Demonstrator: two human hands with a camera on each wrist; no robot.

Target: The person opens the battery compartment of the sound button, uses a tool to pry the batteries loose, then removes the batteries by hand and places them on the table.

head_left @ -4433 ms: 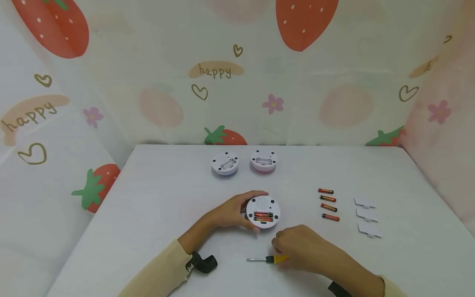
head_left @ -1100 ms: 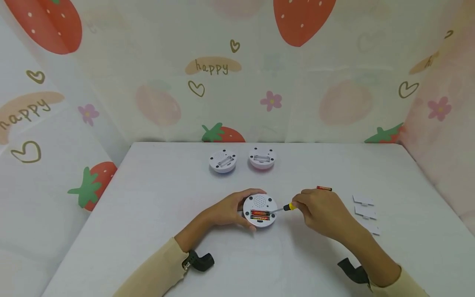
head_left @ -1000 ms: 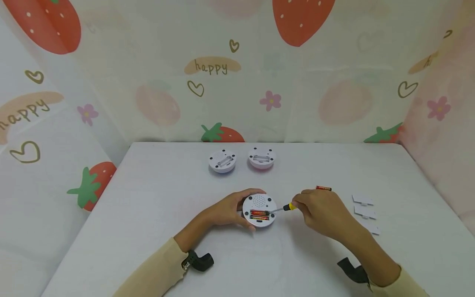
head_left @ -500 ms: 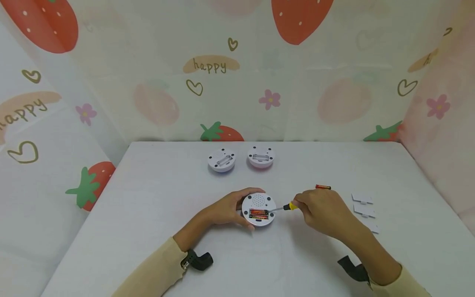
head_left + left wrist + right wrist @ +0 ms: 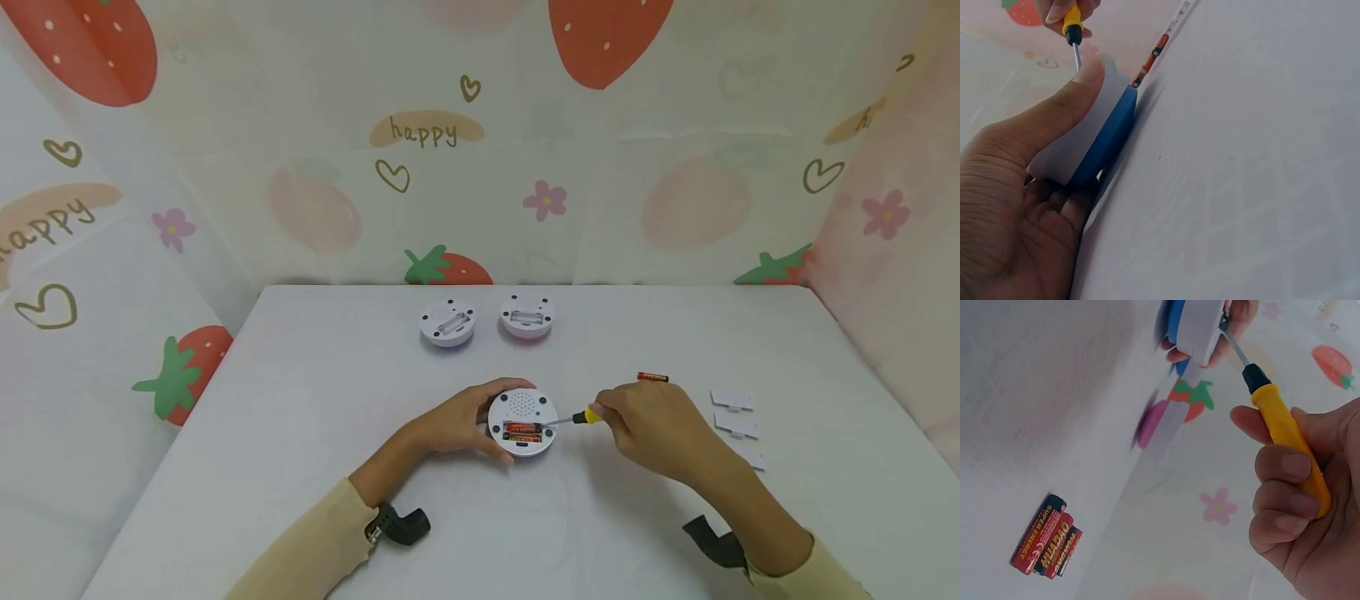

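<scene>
My left hand (image 5: 453, 421) grips a round white device (image 5: 522, 403) by its side, fingers behind it and thumb in front. The device's base faces up, and its blue lower part shows in the left wrist view. Two red batteries (image 5: 522, 428) sit side by side in its uncovered compartment. In my right hand (image 5: 663, 433) is a screwdriver (image 5: 1285, 428) with a yellow handle, the fingers wrapped around it. Its metal shaft points left, with the tip at the right end of the battery compartment.
Two similar devices (image 5: 448, 323) with bare battery compartments lie base up at the back. Loose red batteries (image 5: 1041, 534) lie on the table beyond my right hand, which partly hides them in the head view. Three white covers (image 5: 737, 425) are in a column at the right.
Earlier the screwdriver lay near the front, under my right hand. That hand has lifted it and brought its tip to the compartment. Over the last second both hands stay almost still.
</scene>
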